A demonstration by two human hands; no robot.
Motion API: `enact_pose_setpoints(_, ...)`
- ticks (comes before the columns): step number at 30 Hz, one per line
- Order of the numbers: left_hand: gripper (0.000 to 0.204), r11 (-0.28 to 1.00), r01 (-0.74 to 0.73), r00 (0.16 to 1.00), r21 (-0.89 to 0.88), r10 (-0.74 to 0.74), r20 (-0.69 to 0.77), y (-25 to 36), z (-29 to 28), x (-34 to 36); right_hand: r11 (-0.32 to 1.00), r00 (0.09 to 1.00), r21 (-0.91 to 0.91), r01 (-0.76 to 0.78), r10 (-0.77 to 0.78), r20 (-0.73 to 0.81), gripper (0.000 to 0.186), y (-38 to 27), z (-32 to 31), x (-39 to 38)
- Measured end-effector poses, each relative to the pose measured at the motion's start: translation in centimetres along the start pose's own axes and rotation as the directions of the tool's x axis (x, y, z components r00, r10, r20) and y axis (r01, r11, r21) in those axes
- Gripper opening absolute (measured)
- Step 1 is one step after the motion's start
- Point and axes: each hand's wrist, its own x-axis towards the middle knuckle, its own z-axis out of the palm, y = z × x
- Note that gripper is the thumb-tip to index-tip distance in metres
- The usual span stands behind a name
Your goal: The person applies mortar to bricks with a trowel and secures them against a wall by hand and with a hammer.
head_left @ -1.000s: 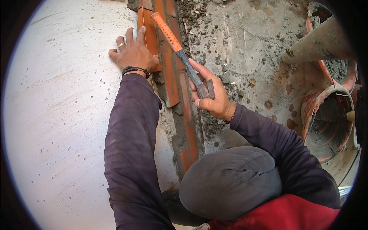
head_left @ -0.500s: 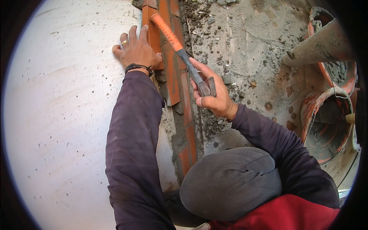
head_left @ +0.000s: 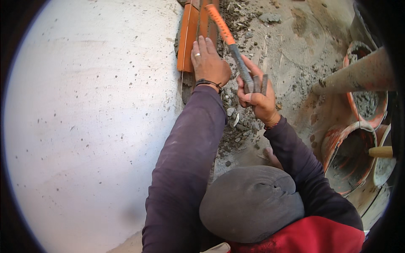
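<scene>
Running along the white surface [head_left: 84,126]: orange brick [head_left: 187,42], clean-edged, long axis pointing away from the person. Hammer [head_left: 233,50] above the ground right of it, orange perforated handle aimed away and leftward, dark shaft, grey scuffed head nearest the person. Right hand [head_left: 263,100] wrapped round the head end; left hand [head_left: 211,66] flat beside the brick, fingers straight, gripping nothing.

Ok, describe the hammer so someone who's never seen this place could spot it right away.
Start at the big white surface on the left, then go right past the orange bricks. There the person's right hand holds the hammer by its head end. Unlike the blocky bricks, it is slender, with a dark-dotted orange grip above a dark shaft.
</scene>
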Motion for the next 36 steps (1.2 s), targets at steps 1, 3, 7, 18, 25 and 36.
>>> enact_pose_setpoints(1,0.082,1.000,0.004,1.000,0.012,-0.005,0.025,0.1,0.2,0.1,1.000,1.000,-0.006,0.015,-0.015,-0.008,0.091,-0.6,0.2,0.2)
enact_pose_setpoints(3,0.086,0.996,0.072,0.996,0.043,-0.074,0.041,0.3,0.6,0.4,0.999,0.999,0.013,0.030,-0.030,-0.028,0.091,-1.1,0.8,0.6)
enact_pose_setpoints(7,0.091,0.984,0.152,0.983,0.091,-0.160,0.094,0.8,0.9,0.8,0.999,0.999,0.047,0.001,0.002,-0.052,0.094,-1.2,1.4,0.6)
enact_pose_setpoints(18,0.095,0.967,0.241,0.954,0.083,-0.251,0.163,0.8,1.2,1.4,0.979,0.979,-0.018,-0.202,0.202,0.008,0.099,-2.5,3.6,-1.0)
enact_pose_setpoints(25,0.085,0.961,0.274,0.959,-0.046,-0.269,0.091,0.4,2.3,1.3,0.909,0.979,-0.382,-0.167,0.197,0.042,0.105,-5.2,3.5,-1.4)
enact_pose_setpoints(36,0.080,0.947,0.297,0.955,-0.123,-0.291,0.058,0.6,2.0,1.1,0.681,0.977,-0.729,-0.062,0.190,0.094,0.110,-6.2,3.8,-1.7)
